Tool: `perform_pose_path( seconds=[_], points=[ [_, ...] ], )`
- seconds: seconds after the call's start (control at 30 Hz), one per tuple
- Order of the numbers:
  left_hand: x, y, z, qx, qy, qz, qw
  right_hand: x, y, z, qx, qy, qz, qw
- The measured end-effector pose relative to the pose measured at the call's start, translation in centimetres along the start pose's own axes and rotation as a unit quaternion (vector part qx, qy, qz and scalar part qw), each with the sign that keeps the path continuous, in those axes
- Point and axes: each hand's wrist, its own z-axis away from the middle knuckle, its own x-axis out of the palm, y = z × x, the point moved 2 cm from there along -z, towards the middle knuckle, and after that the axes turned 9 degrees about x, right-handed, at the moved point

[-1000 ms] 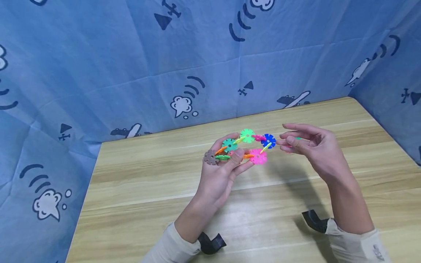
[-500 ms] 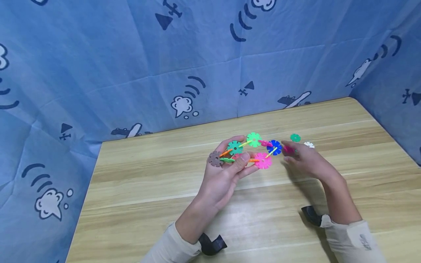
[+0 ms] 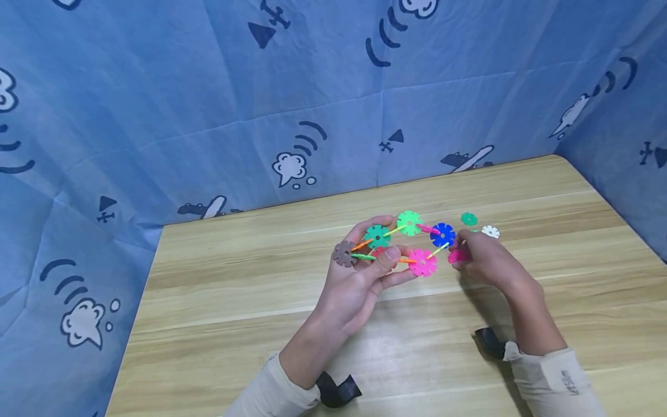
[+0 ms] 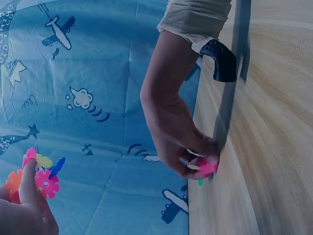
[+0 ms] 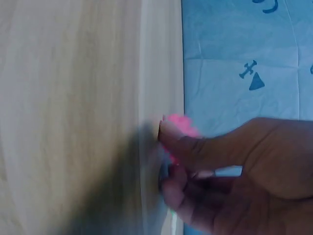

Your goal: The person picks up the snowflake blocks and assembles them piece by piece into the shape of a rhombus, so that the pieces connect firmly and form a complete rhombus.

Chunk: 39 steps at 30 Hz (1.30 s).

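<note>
Notched plastic snowflake discs joined edge to edge form a colourful loop, with a blue disc [image 3: 443, 235] at its right and a brown disc [image 3: 344, 253] at its left. My left hand [image 3: 346, 295] holds this loop above the table, thumb across its near side and fingers behind. Just right of the loop, my right hand [image 3: 492, 262] pinches a loose pink disc [image 3: 458, 256] between thumb and fingers, low over the tabletop. The right wrist view shows the same pink disc [image 5: 182, 125] partly covered by the thumb.
Past the right hand, a green disc [image 3: 469, 219] and a white disc [image 3: 490, 231] lie on the wooden table [image 3: 234, 324]. A blue patterned cloth [image 3: 333, 116] hangs along the table's back edge and right side.
My right hand has come down from beside the loop to the tabletop and now pinches the pink disc, uncovering the green and white discs. The left hand's loop has shifted slightly right and nearer.
</note>
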Motion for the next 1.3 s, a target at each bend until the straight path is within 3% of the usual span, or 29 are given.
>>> perform_pose_path(
  seconds=[0.1, 0.23, 0.37, 0.53, 0.9, 1.2, 1.3],
  points=[
    [0.0, 0.0, 0.1, 0.001, -0.003, 0.004, 1.0, -0.4, 0.0, 0.0, -0.011, 0.016, -0.024, 0.9995],
    [0.0, 0.1, 0.2, 0.003, -0.002, 0.012, 0.9999, -1.2, -0.4, 0.5, -0.041, 0.04, -0.103, 0.993],
    [0.1, 0.2, 0.1, 0.011, -0.003, 0.022, 0.9997, -2.0, -0.9, 1.2, -0.073, 0.047, -0.195, 0.9771],
    [0.0, 0.2, 0.1, 0.014, -0.004, 0.027, 0.9995, -3.0, -1.6, 2.3, -0.107, 0.06, -0.263, 0.957],
    [0.0, 0.4, 0.2, 0.014, 0.012, 0.026, 0.9995, -4.6, -3.6, 5.4, -0.161, 0.106, -0.289, 0.9378],
    [0.0, 0.6, 0.2, 0.014, 0.023, 0.031, 0.9992, -5.2, -4.9, 6.8, -0.244, 0.109, -0.349, 0.898],
    [0.0, 0.6, 0.2, 0.016, 0.025, 0.032, 0.9991, -5.4, -5.2, 7.2, -0.266, 0.118, -0.353, 0.889]
  ],
)
